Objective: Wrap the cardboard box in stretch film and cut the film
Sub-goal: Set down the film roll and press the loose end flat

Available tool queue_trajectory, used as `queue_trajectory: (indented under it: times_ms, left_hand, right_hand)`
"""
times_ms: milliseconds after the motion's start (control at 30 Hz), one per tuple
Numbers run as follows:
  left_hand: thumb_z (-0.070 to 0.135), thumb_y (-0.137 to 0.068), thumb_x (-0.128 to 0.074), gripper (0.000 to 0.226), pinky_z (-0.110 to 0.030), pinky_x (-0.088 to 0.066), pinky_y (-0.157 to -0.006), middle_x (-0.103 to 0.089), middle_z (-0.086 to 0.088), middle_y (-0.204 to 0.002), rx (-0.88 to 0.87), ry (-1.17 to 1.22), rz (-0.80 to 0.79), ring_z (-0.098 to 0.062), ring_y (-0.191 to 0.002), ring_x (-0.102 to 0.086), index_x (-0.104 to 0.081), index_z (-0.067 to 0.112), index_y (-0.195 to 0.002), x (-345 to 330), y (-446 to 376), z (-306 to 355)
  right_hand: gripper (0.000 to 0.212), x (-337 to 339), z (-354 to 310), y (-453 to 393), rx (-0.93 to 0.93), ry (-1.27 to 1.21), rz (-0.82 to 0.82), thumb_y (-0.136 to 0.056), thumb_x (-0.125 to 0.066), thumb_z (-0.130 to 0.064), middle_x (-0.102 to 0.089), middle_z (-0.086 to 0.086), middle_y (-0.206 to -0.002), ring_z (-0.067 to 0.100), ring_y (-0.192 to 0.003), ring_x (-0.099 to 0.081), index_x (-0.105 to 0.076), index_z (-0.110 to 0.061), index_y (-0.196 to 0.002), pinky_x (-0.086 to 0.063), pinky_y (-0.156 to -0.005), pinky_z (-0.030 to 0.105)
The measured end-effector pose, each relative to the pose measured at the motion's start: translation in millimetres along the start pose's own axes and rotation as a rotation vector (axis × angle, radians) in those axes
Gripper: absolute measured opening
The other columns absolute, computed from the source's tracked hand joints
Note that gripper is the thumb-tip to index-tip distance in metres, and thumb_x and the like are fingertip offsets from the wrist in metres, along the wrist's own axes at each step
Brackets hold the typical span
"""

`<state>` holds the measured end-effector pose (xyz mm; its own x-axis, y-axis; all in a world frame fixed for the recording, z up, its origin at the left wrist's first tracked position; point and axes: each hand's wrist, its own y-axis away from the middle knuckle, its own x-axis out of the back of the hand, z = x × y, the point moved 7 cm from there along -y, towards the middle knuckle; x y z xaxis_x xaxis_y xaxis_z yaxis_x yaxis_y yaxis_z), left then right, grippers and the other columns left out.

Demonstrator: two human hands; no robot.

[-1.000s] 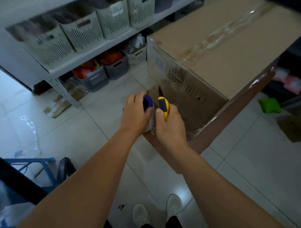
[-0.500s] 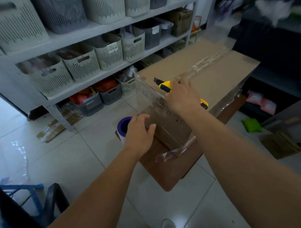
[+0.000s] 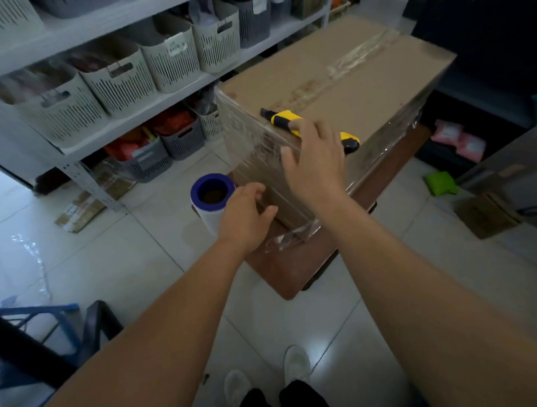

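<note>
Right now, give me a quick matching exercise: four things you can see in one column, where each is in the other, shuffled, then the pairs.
Things:
1. knife
2. film roll
3. green cloth
4. box

Places:
A. on the floor tiles, right of the box
B. on the brown board
C. on top of the box, near its front edge
D. upright under the left hand

Pairs: 1-C, 2-D, 3-A, 4-B

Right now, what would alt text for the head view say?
A right hand hovers open over the film-wrapped cardboard box, where a yellow utility knife lies on top; the left hand grips a blue-cored stretch film roll beside the box.
</note>
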<state>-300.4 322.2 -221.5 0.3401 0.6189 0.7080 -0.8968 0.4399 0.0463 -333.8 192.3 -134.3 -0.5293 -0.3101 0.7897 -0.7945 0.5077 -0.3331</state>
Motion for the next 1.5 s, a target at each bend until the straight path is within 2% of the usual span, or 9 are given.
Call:
queue_trajectory:
  times_ms: [233,367,533,767,900,1033,1200,1300,1500]
  left_hand:
    - [0.022,-0.084,-0.069,0.047,-0.034,-0.046,-0.094,-0.054,-0.005,-0.121,0.046,-0.036,-0.111,-0.018,-0.110,-0.053,-0.051,0.016,-0.127,-34,5,-22]
    - [0.026,-0.077,-0.075,0.057,-0.031,-0.046,-0.092,-0.053,-0.005,-0.123,0.047,-0.084,-0.171,-0.018,-0.111,-0.053,-0.050,0.016,-0.128,-57,8,-36]
    - [0.027,-0.070,-0.081,0.067,-0.037,-0.045,-0.097,-0.047,-0.005,-0.126,0.042,-0.182,-0.251,-0.021,-0.117,-0.047,-0.046,0.019,-0.127,-84,11,-53]
    - [0.031,-0.073,-0.074,0.058,-0.035,-0.037,-0.093,-0.041,-0.007,-0.123,-0.143,-0.507,-0.279,-0.026,-0.113,-0.041,-0.041,0.018,-0.119,-116,7,-55]
    - [0.023,-0.089,-0.056,0.019,-0.034,-0.041,-0.082,-0.058,-0.004,-0.108,-0.163,-0.453,-0.209,-0.024,-0.104,-0.048,-0.057,0.017,-0.107,-114,-17,-58]
    - [0.021,-0.095,-0.050,0.021,-0.036,-0.047,-0.080,-0.064,-0.004,-0.103,-0.146,-0.374,-0.183,-0.024,-0.101,-0.052,-0.067,0.017,-0.107,-100,-41,-69]
    - [0.023,-0.093,-0.055,0.021,-0.036,-0.049,-0.084,-0.069,-0.001,-0.105,-0.167,-0.343,-0.182,-0.019,-0.101,-0.058,-0.070,0.019,-0.107,-98,-61,-67]
    - [0.025,-0.091,-0.058,0.019,-0.035,-0.051,-0.082,-0.070,-0.001,-0.103,-0.133,-0.306,-0.178,-0.016,-0.096,-0.061,-0.070,0.020,-0.104,-96,-69,-70]
    - [0.029,-0.093,-0.055,0.018,-0.034,-0.051,-0.078,-0.068,-0.002,-0.103,-0.130,-0.279,-0.128,-0.017,-0.094,-0.061,-0.070,0.021,-0.100,-97,-82,-68]
  right_hand:
    - [0.024,-41,52,92,-0.392,-0.349,-0.022,-0.092,-0.050,-0.009,-0.046,-0.005,-0.107,0.016,-0.107,-0.048,-0.055,-0.013,-0.115,-0.038,-0.092,0.025]
    - [0.024,-84,94,133,-0.736,-0.447,-0.119,-0.095,-0.044,-0.007,-0.055,0.006,-0.117,0.014,-0.098,-0.052,-0.053,-0.010,-0.118,-0.039,-0.084,0.020]
    - [0.030,-131,126,164,-1.013,-0.502,-0.246,-0.097,-0.044,-0.014,-0.063,0.010,-0.116,0.026,-0.104,-0.060,-0.052,-0.010,-0.125,-0.049,-0.093,0.038]
    - [0.036,-182,138,170,-1.165,-0.732,-0.288,-0.087,-0.039,0.010,-0.061,0.008,-0.100,0.023,-0.093,-0.058,-0.061,-0.007,-0.109,-0.048,-0.094,0.039]
    - [0.030,-203,147,177,-1.266,-0.874,-0.237,-0.091,-0.037,0.015,-0.056,0.004,-0.088,0.012,-0.078,-0.052,-0.056,-0.004,-0.105,-0.042,-0.093,0.029]
    - [0.038,-214,143,175,-1.230,-0.906,-0.316,-0.094,-0.037,0.014,-0.057,0.012,-0.113,0.014,-0.093,-0.053,-0.054,0.002,-0.126,-0.044,-0.085,0.014]
    - [0.047,-228,133,167,-1.226,-0.981,-0.408,-0.096,-0.037,0.009,-0.052,0.003,-0.137,0.013,-0.116,-0.052,-0.046,-0.010,-0.139,-0.042,-0.092,0.019]
    - [0.050,-234,132,160,-1.219,-0.996,-0.419,-0.098,-0.037,0.005,-0.047,-0.002,-0.144,0.011,-0.130,-0.046,-0.041,-0.016,-0.143,-0.035,-0.111,0.028]
    - [0.053,-248,130,138,-1.183,-1.064,-0.413,-0.101,-0.035,0.001,-0.039,-0.007,-0.149,0.010,-0.133,-0.041,-0.032,-0.023,-0.148,-0.032,-0.113,0.030]
